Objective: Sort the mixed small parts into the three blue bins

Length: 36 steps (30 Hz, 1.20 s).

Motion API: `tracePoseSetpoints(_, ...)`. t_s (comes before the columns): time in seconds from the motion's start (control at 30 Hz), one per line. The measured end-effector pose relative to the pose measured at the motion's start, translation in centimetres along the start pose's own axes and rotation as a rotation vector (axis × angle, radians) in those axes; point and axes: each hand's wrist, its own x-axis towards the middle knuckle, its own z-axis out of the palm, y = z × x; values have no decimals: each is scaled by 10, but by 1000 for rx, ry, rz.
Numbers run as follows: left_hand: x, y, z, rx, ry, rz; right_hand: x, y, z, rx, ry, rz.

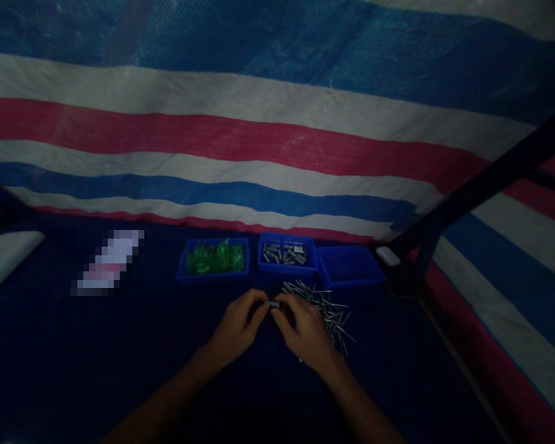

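My left hand (241,322) and my right hand (303,324) meet over the dark table, thumbs and fingertips pinched on the two ends of a small metal cylinder (272,303). Its exact kind is too dim to make out. Right beside my right hand lies a loose pile of thin metal rods (330,311), partly covered by that hand. Just beyond my hands, a blue bin (287,266) holds several short metal cylinders (284,253) like the one I hold.
To the left stands a blue bin (180,271) with green translucent pieces (215,256). Another blue bin (351,266) stands at the right, near a white object (387,256). A blurred-out sheet (111,262) and a white block (7,259) lie left. Striped sheeting (222,132) hangs behind.
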Motion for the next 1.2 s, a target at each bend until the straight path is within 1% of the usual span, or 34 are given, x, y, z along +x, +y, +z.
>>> tracePoseSetpoints(0.07,0,2,-1,10,18,-8,0,-2,0,3,1,-17)
tracePoseSetpoints(0.13,-1,2,-2,2,2,-14,-1,-6,-2,1,20,-54)
tracePoseSetpoints(0.2,-2,2,-2,-17,-31,5,-2,-11,-9,-15,85,-107)
tracePoseSetpoints(0.27,-2,0,-1,-13,-35,24,-3,-16,-19,-53,216,-181)
tracePoseSetpoints(0.33,-2,-3,0,18,23,3,0,-18,-32,-107,392,-257)
tracePoseSetpoints(0.37,-2,-5,1,36,61,-19,2,-18,-38,-139,475,-268)
tracePoseSetpoints(0.4,-2,-7,1,52,98,-38,6,-16,-43,-175,537,-250)
tracePoseSetpoints(0.43,-2,-8,2,64,127,-48,11,-13,-47,-209,565,-210)
tracePoseSetpoints(0.47,-2,-10,2,73,144,-45,17,-9,-49,-236,553,-156)
tracePoseSetpoints(0.5,-3,-11,2,83,149,-29,22,-4,-50,-250,508,-96)
tracePoseSetpoints(0.57,-5,-12,3,95,139,16,29,7,-47,-224,372,5)
tracePoseSetpoints(0.6,-6,-11,3,99,121,33,29,13,-44,-191,325,44)
tracePoseSetpoints(0.63,-7,-11,3,100,94,40,28,18,-42,-159,298,78)
tracePoseSetpoints(0.73,-7,-8,5,139,-35,29,16,25,-35,-103,295,154)
tracePoseSetpoints(0.77,-5,-7,7,182,-75,36,12,25,-34,-97,284,158)
tracePoseSetpoints(0.83,1,-5,10,319,-116,72,6,24,-30,-92,223,136)
tracePoseSetpoints(0.93,11,-4,16,538,-116,117,5,19,-22,-80,104,71)
tracePoseSetpoints(1.0,16,-3,20,625,-125,117,6,16,-16,-62,60,36)
tracePoseSetpoints(1.1,18,-2,22,671,-130,108,7,14,-11,-53,14,19)
tracePoseSetpoints(1.2,17,0,21,639,-115,86,6,16,-12,-91,3,30)
